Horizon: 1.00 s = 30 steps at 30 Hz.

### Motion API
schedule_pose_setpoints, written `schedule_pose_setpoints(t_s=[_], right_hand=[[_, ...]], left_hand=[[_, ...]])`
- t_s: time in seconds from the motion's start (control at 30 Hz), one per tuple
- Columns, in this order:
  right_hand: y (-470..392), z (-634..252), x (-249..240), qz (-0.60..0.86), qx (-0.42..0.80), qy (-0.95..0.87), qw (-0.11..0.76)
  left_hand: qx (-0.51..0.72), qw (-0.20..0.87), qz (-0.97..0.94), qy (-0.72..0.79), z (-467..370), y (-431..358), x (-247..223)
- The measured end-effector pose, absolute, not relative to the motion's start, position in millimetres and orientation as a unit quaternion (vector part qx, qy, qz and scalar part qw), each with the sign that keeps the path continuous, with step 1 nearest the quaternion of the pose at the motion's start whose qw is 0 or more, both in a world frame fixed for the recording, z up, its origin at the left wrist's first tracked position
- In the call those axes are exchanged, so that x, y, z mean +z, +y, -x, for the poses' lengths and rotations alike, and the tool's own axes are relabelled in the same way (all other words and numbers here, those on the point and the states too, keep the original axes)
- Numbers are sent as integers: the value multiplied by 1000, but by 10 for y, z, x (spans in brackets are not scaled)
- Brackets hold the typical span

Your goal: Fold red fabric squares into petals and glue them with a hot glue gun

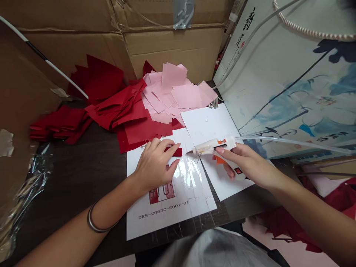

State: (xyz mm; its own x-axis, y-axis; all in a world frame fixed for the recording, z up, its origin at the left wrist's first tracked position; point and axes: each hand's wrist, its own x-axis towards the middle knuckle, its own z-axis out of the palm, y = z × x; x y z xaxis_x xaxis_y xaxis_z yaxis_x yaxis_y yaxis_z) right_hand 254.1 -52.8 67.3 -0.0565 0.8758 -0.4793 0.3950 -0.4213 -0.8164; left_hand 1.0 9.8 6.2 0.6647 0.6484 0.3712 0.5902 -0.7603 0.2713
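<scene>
My right hand (244,161) is wrapped round a white glue gun (207,147) with an orange trigger, its nozzle pointing left. The nozzle tip is close to the right end of a small folded strip of dark red fabric (178,152). My left hand (158,163) rests over that strip, fingers curved and thumb apart from the fingertips; its fingers partly cover the strip, which lies on a printed white sheet (167,226). Whether the left fingers pinch the strip is hard to see. A second white sheet (211,120) lies beneath the glue gun.
Piles of red fabric pieces (119,107) and pink squares (169,91) lie behind my hands. A folded red stack (59,124) is at the left. Cardboard (167,48) stands behind, a painted panel (278,81) at the right. The gun's pale cord (294,142) runs right.
</scene>
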Motion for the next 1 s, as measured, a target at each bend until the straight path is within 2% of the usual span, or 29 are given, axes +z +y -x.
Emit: schedule_pose_setpoints(t_s=[0.17, 0.53, 0.7, 1.0], right_hand=[[-463, -2487, 613, 631, 560, -481, 238], [-420, -2386, 600, 623, 582, -472, 224], [-380, -2330, 671, 622, 585, -486, 188], [-368, -2232, 800, 650, 467, -589, 112]], left_hand=[[223, 142, -899, 349, 13, 139, 31], [246, 189, -879, 363, 16, 153, 48], [271, 196, -859, 387, 6, 146, 65], [254, 189, -868, 381, 13, 154, 17]])
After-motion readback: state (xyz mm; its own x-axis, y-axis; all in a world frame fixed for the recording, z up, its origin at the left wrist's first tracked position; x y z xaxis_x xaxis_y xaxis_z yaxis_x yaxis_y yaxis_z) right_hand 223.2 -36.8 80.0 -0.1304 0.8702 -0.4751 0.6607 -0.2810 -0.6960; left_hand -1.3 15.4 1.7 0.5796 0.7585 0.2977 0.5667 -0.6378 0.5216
